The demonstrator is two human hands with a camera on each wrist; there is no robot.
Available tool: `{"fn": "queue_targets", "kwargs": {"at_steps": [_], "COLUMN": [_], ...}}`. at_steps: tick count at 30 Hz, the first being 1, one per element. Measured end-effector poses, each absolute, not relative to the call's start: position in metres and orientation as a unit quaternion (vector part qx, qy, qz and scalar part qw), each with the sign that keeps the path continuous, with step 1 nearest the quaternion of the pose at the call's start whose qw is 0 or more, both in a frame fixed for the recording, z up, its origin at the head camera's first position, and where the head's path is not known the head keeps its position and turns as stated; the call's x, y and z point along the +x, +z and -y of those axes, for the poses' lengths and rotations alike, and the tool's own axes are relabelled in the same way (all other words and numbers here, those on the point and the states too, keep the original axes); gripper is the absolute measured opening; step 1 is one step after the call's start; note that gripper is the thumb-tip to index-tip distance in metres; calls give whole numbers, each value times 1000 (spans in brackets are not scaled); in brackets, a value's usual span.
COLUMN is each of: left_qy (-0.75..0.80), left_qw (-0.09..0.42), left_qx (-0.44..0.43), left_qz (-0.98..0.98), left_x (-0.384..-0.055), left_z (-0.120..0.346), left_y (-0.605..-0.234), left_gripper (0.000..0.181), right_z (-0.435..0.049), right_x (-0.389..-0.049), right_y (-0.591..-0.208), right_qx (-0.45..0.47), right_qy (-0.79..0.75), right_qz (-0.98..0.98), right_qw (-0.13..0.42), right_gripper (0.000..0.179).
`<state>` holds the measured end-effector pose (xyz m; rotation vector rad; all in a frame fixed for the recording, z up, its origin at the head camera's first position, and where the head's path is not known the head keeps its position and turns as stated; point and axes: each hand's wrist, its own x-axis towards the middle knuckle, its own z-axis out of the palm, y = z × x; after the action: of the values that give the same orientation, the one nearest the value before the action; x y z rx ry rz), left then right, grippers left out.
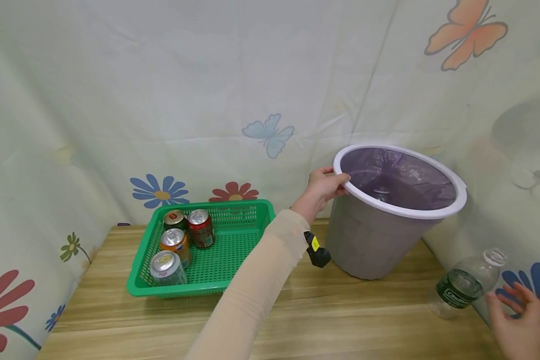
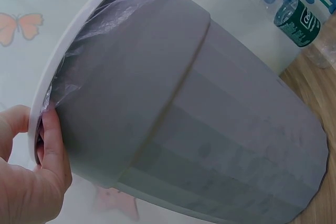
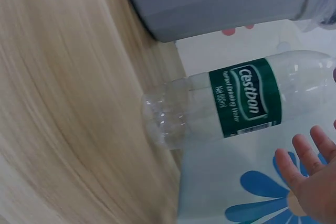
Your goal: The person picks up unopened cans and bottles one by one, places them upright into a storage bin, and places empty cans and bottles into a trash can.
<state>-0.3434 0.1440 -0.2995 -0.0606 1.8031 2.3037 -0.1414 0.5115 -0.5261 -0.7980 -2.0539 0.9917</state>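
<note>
Your left hand gripping the bin by its white rim, your right hand spread open just beside the empty bottle, green basket of cans on the tabletop

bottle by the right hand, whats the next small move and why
Probably close the right hand around the clear bottle: its fingers are spread just beside it, not gripping. The bottle leans against the curtain at the table's edge, while the left hand grips the bin's white rim.
</note>
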Motion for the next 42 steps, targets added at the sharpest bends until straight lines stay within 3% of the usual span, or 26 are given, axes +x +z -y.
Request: {"fn": "queue_targets", "kwargs": {"at_steps": [4, 12, 25, 34, 42], "left_qy": [782, 785, 788, 786, 791], "left_qw": [107, 110, 116, 117, 112], "left_qx": [-23, -20, -8, -16, -15], "left_qz": [-613, -610, -604, -606, -602], "left_x": [-344, -343, -343, -342, -343], "left_z": [-144, -144, -142, -143, -143], "left_y": [-299, -299, -301, -299, -300], "left_gripper": [42, 43, 43, 42, 43], "right_z": [-526, -454, -461, -447, -445], "right_x": [-149, -130, -146, -148, -156], "right_y": [-544, -480, -491, -481, -492], "right_qx": [-288, -243, -255, -267, -255], "right_qy": [389, 447, 454, 478, 472], "right_qz": [804, 807, 824, 810, 810], "right_qw": [345, 300, 221, 209, 238], "right_gripper": [68, 77, 88, 90, 89]}}
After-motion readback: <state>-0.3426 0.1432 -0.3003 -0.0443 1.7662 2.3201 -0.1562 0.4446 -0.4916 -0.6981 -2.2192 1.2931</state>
